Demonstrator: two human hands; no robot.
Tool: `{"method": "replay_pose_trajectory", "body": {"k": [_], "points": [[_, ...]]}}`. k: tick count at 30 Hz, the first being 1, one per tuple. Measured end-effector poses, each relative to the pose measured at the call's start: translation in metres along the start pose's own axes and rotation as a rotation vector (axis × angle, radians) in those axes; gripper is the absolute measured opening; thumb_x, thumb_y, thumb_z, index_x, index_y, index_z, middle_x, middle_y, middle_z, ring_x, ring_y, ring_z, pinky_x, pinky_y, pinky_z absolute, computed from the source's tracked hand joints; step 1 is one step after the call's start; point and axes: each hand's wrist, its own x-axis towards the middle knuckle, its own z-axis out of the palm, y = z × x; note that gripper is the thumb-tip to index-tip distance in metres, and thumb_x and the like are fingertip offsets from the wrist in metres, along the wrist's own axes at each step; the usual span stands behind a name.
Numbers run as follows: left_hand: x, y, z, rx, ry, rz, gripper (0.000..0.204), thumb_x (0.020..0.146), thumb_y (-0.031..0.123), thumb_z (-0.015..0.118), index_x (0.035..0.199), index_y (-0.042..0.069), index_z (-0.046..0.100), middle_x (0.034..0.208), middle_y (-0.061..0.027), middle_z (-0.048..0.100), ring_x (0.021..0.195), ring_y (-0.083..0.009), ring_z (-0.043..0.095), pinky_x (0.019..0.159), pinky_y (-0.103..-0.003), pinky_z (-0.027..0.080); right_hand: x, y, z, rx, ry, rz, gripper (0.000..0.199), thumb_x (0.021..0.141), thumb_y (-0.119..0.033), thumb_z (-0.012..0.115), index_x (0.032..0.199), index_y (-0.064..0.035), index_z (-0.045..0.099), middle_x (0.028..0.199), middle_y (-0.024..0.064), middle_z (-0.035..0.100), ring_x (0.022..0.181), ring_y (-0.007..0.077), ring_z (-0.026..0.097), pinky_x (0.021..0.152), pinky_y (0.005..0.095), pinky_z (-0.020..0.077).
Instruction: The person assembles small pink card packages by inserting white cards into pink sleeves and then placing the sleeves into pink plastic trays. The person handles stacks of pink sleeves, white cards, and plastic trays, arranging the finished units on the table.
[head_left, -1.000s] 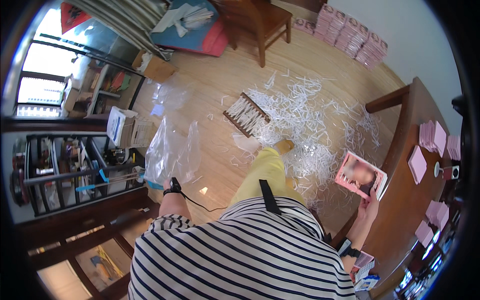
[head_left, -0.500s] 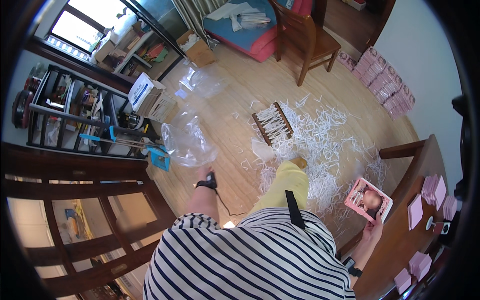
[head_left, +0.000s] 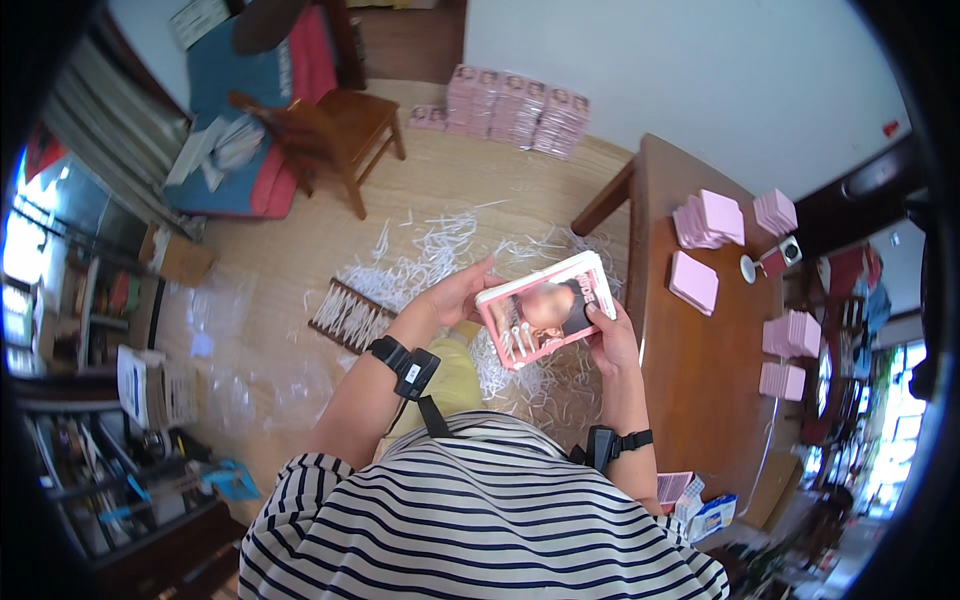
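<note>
Right now, the pink picture pack (head_left: 545,312) is up before your striped shirt (head_left: 480,510), your right hand (head_left: 617,345) pinching its right end with the thumb on top, your left hand (head_left: 455,298) at its left edge with a grip too hidden to tell. Beneath, white paper shreds (head_left: 432,250) lie scattered over the floor (head_left: 455,185), and to the right the brown surface (head_left: 690,370) carries several pink stacks (head_left: 708,219). Farther off, a wooden chair (head_left: 352,128) stands near pink bundles (head_left: 515,108) by the wall (head_left: 680,80).

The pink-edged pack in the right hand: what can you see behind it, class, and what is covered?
Past the edges of the pink-edged pack, white paper strips show on the floor. Covered are the floor directly behind it, its underside and some fingers of the right hand.
</note>
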Motion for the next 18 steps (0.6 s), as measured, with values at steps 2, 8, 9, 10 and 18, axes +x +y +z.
{"method": "replay_pose_trajectory", "body": {"k": [2, 8, 9, 10, 18], "points": [[0.034, 0.026, 0.016, 0.228, -0.022, -0.031, 0.048, 0.102, 0.037, 0.056, 0.134, 0.001, 0.056, 0.117, -0.0070, 0.070, 0.106, -0.0164, 0.067, 0.090, -0.035, 0.056, 0.011, -0.020, -0.001, -0.058, 0.017, -0.045, 0.039, 0.090, 0.000, 0.068, 0.128, -0.0004, 0.058, 0.109, 0.0071, 0.070, 0.094, 0.0152, 0.068, 0.082, 0.0291, 0.0569], [0.136, 0.056, 0.036, 0.432, -0.185, -0.064, 0.047, 0.086, 0.006, 0.074, 0.131, 0.004, 0.058, 0.112, -0.0065, 0.069, 0.099, -0.0148, 0.066, 0.081, -0.032, 0.057, 0.069, -0.044, -0.007, -1.070, 0.603, -0.601, 0.079, 0.077, -0.008, 0.080, 0.145, -0.0019, 0.039, 0.125, 0.0218, 0.059, 0.121, 0.0342, 0.056, 0.101, 0.0428, 0.0470], [0.158, 0.057, 0.036, 0.407, -0.196, -0.012, 0.048, 0.085, 0.006, 0.075, 0.130, 0.003, 0.057, 0.111, -0.0068, 0.069, 0.096, -0.0155, 0.067, 0.080, -0.032, 0.057, 0.076, -0.046, -0.009, -1.150, 0.620, -0.775, 0.065, 0.073, -0.009, 0.080, 0.131, -0.0029, 0.053, 0.124, 0.0244, 0.057, 0.126, 0.0398, 0.049, 0.107, 0.0472, 0.0401], [0.178, 0.057, 0.034, 0.596, -0.054, -0.099, 0.045, 0.086, 0.001, 0.073, 0.128, 0.002, 0.058, 0.107, -0.0054, 0.068, 0.094, -0.0151, 0.066, 0.077, -0.031, 0.056, 0.082, -0.047, -0.010, -1.269, 0.541, -0.725, 0.053, 0.072, -0.010, 0.079, 0.121, -0.0026, 0.057, 0.121, 0.0222, 0.058, 0.120, 0.0398, 0.051, 0.103, 0.0480, 0.0413], [0.276, 0.066, 0.040, 0.534, -0.341, -0.288, 0.044, 0.086, 0.003, 0.072, 0.129, 0.005, 0.059, 0.110, -0.0058, 0.068, 0.096, -0.0156, 0.067, 0.072, -0.030, 0.059, 0.106, -0.043, -0.034, -1.328, 0.779, -0.345, 0.013, 0.087, -0.013, 0.065, 0.094, -0.0026, 0.060, 0.092, 0.0190, 0.064, 0.091, 0.0394, 0.062, 0.077, 0.0522, 0.0476]]}}
